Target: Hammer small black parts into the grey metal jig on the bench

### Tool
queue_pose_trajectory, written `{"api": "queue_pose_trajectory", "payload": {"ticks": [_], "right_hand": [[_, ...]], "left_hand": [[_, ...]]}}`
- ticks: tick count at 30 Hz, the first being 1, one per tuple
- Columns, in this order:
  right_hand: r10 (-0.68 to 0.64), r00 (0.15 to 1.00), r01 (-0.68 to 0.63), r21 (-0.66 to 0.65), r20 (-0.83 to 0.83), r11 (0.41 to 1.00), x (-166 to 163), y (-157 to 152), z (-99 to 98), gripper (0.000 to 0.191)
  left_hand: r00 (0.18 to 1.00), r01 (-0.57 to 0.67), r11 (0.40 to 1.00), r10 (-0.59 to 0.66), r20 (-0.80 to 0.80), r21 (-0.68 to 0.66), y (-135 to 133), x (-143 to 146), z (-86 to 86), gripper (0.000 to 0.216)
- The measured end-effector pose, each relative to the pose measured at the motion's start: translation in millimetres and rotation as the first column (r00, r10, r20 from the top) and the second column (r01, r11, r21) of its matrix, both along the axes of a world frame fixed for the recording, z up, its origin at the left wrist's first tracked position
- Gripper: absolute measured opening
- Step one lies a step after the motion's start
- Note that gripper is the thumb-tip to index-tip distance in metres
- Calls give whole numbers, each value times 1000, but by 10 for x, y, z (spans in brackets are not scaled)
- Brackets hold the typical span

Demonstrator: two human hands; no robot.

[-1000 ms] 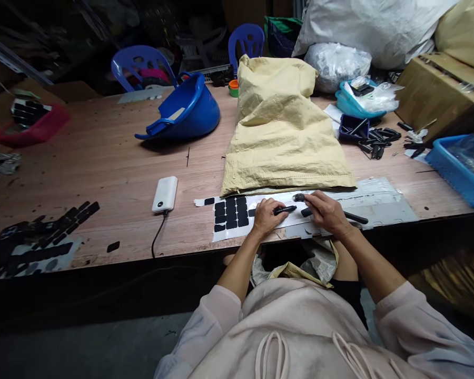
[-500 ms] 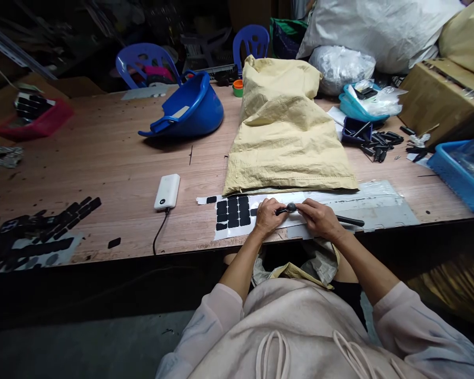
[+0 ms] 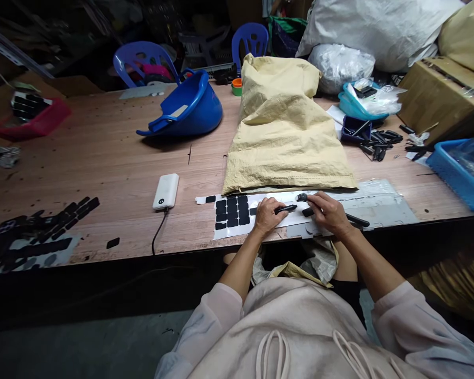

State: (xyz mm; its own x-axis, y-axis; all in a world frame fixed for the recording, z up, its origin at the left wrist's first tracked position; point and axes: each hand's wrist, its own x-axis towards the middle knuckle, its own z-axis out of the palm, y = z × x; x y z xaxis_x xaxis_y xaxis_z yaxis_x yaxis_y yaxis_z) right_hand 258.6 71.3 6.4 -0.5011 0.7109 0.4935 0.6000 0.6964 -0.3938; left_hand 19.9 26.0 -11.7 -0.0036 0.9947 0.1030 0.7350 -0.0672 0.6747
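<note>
My left hand (image 3: 267,215) is closed on a slim black pen-shaped piece (image 3: 287,209) that points to the right. Between the fingertips of my right hand (image 3: 326,211) is a small dark rounded piece (image 3: 301,197), too small to name further. Below that hand a black rod (image 3: 357,220) lies at the table edge, its middle hidden by the hand. Both hands are over a white sheet (image 3: 260,223). Left of my left hand, rows of black rounded-rectangle stickers (image 3: 232,211) sit on this sheet.
A yellow sack (image 3: 290,131) lies just beyond the hands. To the left are a white power bank (image 3: 166,190) with a cable and a tilted blue basin (image 3: 197,108). Black handle-like parts (image 3: 379,142) and a blue basket (image 3: 458,176) are at the right.
My hands have moved apart. The right one has drawn away to the right with the rounded piece, off the end of the black piece in my left hand.
</note>
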Motion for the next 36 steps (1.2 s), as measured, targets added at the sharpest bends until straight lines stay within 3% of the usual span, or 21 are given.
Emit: {"api": "queue_pose_trajectory", "payload": {"ticks": [10, 19, 22, 26, 29, 31, 33, 36], "right_hand": [[-84, 979, 56, 150, 187, 987, 224, 201, -172, 23], [-127, 971, 104, 123, 201, 987, 183, 197, -198, 23], [-127, 970, 104, 117, 208, 988, 183, 202, -195, 23], [-132, 969, 112, 104, 209, 988, 181, 204, -206, 23], [-137, 967, 119, 95, 215, 988, 182, 208, -219, 24], [-139, 965, 122, 88, 222, 989, 185, 213, -227, 23], [-143, 964, 126, 88, 224, 988, 186, 216, -231, 23], [-145, 964, 128, 93, 222, 987, 184, 217, -231, 23]], "left_hand": [[1000, 11, 1000, -10, 24, -7, 3, -36, -30, 10], [1000, 27, 999, -27, 6, 28, -3, -64, -21, 10], [995, 94, 987, -99, 26, 128, -190, -38, 49, 14], [933, 330, 922, -351, 76, 200, -757, 81, 112, 26], [910, 409, 913, -409, 65, 9, -1169, 200, 17, 27], [950, 300, 926, -313, -21, -229, -1312, 256, -111, 25], [964, 127, 882, -217, -152, -453, -1349, 280, -238, 26], [948, -6, 804, -184, -260, -594, -1317, 271, -302, 29]]}}
